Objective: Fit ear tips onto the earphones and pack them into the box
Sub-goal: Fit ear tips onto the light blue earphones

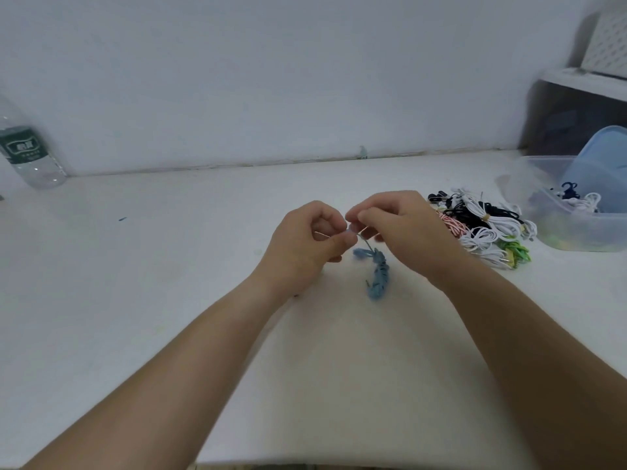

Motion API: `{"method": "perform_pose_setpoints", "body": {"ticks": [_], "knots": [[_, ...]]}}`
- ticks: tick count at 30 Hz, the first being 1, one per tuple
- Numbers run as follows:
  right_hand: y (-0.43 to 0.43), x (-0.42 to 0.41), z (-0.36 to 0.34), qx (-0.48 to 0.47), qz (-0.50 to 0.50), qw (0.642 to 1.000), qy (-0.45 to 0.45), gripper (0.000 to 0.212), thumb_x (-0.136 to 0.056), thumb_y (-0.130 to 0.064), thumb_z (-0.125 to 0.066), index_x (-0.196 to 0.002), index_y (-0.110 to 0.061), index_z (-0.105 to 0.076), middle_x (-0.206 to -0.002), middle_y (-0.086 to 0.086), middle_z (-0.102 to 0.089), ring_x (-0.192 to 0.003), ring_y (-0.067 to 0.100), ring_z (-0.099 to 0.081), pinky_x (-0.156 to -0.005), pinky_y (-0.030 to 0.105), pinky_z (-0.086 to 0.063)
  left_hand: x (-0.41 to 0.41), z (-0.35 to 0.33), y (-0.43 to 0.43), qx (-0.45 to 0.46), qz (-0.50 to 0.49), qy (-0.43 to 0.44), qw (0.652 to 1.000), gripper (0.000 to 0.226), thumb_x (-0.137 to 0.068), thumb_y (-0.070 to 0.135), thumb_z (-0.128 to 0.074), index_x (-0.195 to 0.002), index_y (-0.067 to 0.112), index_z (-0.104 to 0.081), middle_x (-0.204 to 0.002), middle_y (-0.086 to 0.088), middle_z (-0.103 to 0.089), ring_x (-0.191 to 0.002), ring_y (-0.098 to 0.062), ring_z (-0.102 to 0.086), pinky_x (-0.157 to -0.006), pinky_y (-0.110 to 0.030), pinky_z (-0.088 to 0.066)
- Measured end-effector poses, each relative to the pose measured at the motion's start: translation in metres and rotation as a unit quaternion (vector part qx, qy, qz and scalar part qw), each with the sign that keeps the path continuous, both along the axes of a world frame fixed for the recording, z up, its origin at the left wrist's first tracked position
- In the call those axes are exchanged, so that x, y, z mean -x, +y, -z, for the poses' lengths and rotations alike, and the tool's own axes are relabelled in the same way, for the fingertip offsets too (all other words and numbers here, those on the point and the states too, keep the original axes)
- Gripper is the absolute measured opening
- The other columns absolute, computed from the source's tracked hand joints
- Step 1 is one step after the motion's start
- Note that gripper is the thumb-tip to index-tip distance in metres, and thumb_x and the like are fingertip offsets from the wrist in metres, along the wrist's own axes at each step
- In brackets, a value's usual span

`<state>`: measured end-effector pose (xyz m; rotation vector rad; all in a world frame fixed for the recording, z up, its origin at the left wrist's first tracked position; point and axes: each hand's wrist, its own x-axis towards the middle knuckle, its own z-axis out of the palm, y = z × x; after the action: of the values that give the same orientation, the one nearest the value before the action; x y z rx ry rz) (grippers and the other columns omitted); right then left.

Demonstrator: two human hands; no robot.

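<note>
A coiled blue earphone cable [377,278] hangs from my fingers down to the white table [169,283] at its middle. My left hand [305,242] and my right hand [407,232] meet above it, both pinching the earphone's upper end between thumb and fingers. The earbud and any ear tip are hidden by my fingertips. A pile of bundled earphones [481,228] in white, black, red-striped and green lies just right of my right hand. A clear plastic box [529,184] stands at the far right with a few earphones inside.
A blue lid [604,164] leans inside the clear box. A water bottle [27,150] with a green label stands at the back left against the wall. A dark shelf unit [570,117] sits at the back right corner.
</note>
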<state>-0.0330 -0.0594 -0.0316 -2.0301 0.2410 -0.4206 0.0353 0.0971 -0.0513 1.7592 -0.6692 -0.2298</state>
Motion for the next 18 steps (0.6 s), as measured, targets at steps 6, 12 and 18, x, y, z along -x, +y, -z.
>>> {"method": "perform_pose_setpoints", "body": {"ticks": [6,12,18], "knots": [[0.004,0.002,0.006,-0.011,-0.06,0.998,-0.016,0.01,-0.09,-0.015,-0.071,-0.099,-0.018,-0.075,-0.085,0.003,-0.076,-0.076,0.023,-0.074,-0.081,0.042,-0.061,0.001,-0.016,0.014,0.08,0.033,0.141,0.986,0.012,-0.092,0.005,-0.069,-0.103,0.007,-0.071,-0.088,-0.012,-0.077,-0.081,-0.02,-0.074,-0.078,-0.025,-0.058],[0.003,0.002,0.009,-0.053,-0.054,0.997,-0.026,0.007,-0.088,-0.005,-0.073,-0.093,-0.01,-0.074,-0.068,0.004,-0.068,-0.061,0.023,-0.067,-0.072,0.045,-0.059,-0.02,-0.028,0.039,-0.071,-0.051,-0.035,0.996,0.01,-0.092,0.013,-0.069,-0.099,0.02,-0.073,-0.082,-0.001,-0.077,-0.073,-0.017,-0.073,-0.064,-0.027,-0.057],[0.006,-0.001,0.014,-0.056,-0.058,0.996,-0.025,0.008,-0.09,-0.005,-0.07,-0.095,-0.01,-0.073,-0.069,0.007,-0.071,-0.058,0.016,-0.063,-0.062,0.028,-0.055,-0.046,-0.032,0.082,-0.283,0.001,-0.096,0.954,0.012,-0.082,0.019,-0.08,-0.079,0.03,-0.078,-0.074,0.01,-0.071,-0.063,-0.003,-0.058,-0.062,-0.017,-0.043]]}}
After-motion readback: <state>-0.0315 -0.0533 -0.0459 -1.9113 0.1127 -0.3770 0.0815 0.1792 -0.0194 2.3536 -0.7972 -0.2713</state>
